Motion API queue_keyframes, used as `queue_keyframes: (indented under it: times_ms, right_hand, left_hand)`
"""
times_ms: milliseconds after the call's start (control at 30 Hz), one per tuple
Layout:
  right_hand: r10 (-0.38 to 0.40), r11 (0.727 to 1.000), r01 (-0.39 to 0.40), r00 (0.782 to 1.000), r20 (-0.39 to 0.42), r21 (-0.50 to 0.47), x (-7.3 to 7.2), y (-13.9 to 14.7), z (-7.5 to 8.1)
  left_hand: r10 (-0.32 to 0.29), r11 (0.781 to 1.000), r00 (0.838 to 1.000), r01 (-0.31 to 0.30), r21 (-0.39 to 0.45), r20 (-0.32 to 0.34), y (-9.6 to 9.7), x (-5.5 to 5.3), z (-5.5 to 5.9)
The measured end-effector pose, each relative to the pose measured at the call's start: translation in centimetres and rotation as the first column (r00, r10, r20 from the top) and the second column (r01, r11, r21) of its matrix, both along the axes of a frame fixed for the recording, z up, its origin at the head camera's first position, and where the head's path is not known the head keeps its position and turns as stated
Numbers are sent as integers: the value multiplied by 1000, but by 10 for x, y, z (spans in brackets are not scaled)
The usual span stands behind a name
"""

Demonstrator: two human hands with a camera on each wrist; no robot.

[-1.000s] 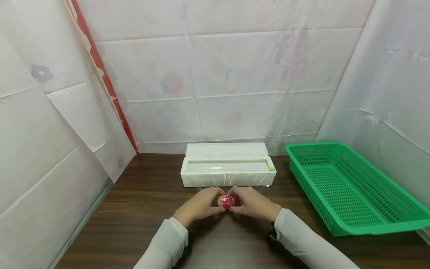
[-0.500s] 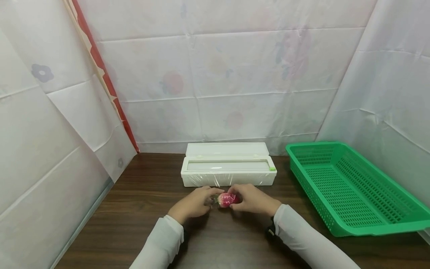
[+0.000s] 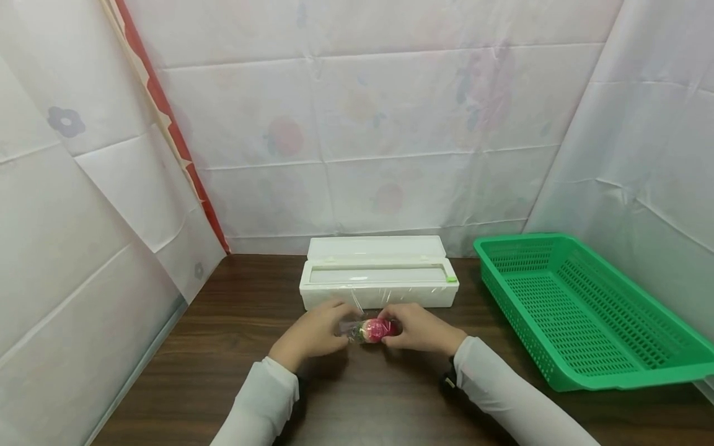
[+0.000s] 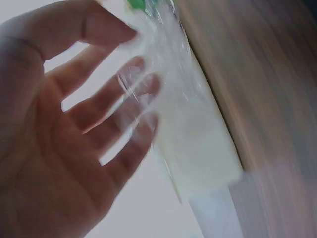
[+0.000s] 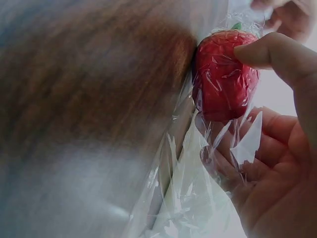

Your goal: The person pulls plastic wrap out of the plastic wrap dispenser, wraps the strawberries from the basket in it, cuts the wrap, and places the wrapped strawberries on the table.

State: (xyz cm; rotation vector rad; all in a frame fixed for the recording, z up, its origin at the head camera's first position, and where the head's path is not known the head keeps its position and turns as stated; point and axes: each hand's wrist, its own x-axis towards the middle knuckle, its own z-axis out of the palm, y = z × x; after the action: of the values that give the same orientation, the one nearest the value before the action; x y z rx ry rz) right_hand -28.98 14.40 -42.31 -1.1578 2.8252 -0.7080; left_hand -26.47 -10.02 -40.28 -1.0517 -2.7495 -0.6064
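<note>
A red strawberry (image 3: pixel 375 330) with a pale, green-leaved end lies just in front of the white cling film box (image 3: pixel 379 296). Clear cling film (image 5: pixel 210 139) covers the strawberry and trails from it. My right hand (image 3: pixel 421 328) pinches the strawberry from the right; its thumb presses on the red skin in the right wrist view. At the leafy end, my left hand (image 3: pixel 312 333) has its fingers loosely bent and spread. Its thumb stands apart from the other fingers, and film lies against the fingertips in the left wrist view.
The film box stands near the back wall with its lid raised, and film hangs over its front. To the right is a green perforated basket (image 3: pixel 580 310). Everything rests on a dark wooden table (image 3: pixel 223 371). Patterned white sheets surround it.
My left hand has let go of the strawberry's left side and moved left, baring the green end and film. My right hand keeps its hold almost in place.
</note>
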Motion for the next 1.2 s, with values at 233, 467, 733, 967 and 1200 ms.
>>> queue_keyframes:
  times_ms: [233,467,733,967,1200]
  right_hand:
    - [6,1000,-6,999,-51,15,-1,0,3]
    - [-3,999,5,998,-59,41,-5,-1,2]
    - [6,1000,-5,1000,-26,27,-7,1,2]
    - [0,1000,0,1000,-12,4,-5,8,5]
    - [-21,1000,22,996,-87,0,-7,8,3]
  left_hand:
    - [22,999,993,-18,36,-113,30,2,-5]
    - [61,996,996,-58,62,-58,36,-2,-12]
    - [63,996,998,-61,64,-26,34,-5,-12]
    - [69,996,998,-69,57,-7,34,-10,-15]
    - [58,995,998,-60,80,16,32,-13,-16]
